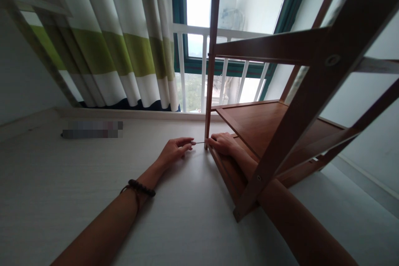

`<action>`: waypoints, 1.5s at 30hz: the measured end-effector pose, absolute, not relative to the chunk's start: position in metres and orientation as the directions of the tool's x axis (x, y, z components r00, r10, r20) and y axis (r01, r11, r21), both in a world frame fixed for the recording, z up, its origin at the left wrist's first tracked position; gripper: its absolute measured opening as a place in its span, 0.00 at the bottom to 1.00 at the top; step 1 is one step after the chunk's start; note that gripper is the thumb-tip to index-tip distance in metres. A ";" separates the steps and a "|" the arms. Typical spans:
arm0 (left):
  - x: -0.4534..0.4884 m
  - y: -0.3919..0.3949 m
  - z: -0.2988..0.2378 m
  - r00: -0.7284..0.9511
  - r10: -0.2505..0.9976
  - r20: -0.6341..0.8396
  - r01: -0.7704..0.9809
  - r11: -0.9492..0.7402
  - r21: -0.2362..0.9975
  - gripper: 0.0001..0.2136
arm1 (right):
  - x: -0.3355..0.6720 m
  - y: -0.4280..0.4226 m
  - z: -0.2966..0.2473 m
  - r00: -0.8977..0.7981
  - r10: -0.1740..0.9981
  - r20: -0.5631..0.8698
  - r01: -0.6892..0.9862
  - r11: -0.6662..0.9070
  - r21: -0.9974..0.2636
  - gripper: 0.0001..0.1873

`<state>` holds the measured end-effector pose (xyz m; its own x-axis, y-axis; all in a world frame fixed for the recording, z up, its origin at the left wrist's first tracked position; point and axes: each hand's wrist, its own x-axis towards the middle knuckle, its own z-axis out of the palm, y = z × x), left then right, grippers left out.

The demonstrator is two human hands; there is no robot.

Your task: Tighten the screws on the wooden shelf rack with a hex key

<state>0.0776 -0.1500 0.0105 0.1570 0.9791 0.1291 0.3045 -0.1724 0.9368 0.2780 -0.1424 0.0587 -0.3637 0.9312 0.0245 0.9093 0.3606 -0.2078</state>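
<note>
A brown wooden shelf rack (249,126) stands on the floor to my right, with flat boards between its legs. My left hand (177,149) is beside the foot of its far left leg (209,91), thumb and fingers pinched on one end of a thin metal rod (200,143). The rod's other end meets that leg; what tool it is I cannot make out. Reaching in under the middle board, my right hand (222,143) closes round the frame by the foot of the same leg. Its fingertips are partly hidden.
A near leg (289,116) of the rack slants across the right side, over my right forearm. Behind are a striped curtain (121,50), a window and a white railing (204,75). A blurred-out long object (92,129) lies on the pale floor (174,220) at left.
</note>
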 end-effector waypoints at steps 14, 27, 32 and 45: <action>0.073 -0.149 0.009 0.150 0.979 0.138 0.229 -0.171 0.958 0.20 | 0.279 -0.140 0.056 -0.354 0.935 0.011 0.913 0.349 -0.213 0.25; 0.069 -0.150 0.011 0.266 0.964 0.028 0.240 -0.095 0.966 0.18 | 0.279 -0.142 0.058 -0.351 0.936 -0.001 0.912 0.342 -0.227 0.25; 0.069 -0.152 0.013 0.296 0.955 0.029 0.278 -0.115 0.954 0.18 | 0.279 -0.144 0.060 -0.347 0.938 -0.003 0.912 0.336 -0.233 0.24; 0.073 -0.150 0.009 0.256 0.964 0.071 0.336 -0.157 0.929 0.18 | 0.278 -0.142 0.057 -0.343 0.939 -0.006 0.915 0.332 -0.230 0.24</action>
<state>0.0727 -0.1505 0.0093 0.2564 0.9640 0.0707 0.3359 -0.1575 0.9286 0.2782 -0.1416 0.0568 -0.3426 0.9394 -0.0063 0.9147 0.3321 -0.2305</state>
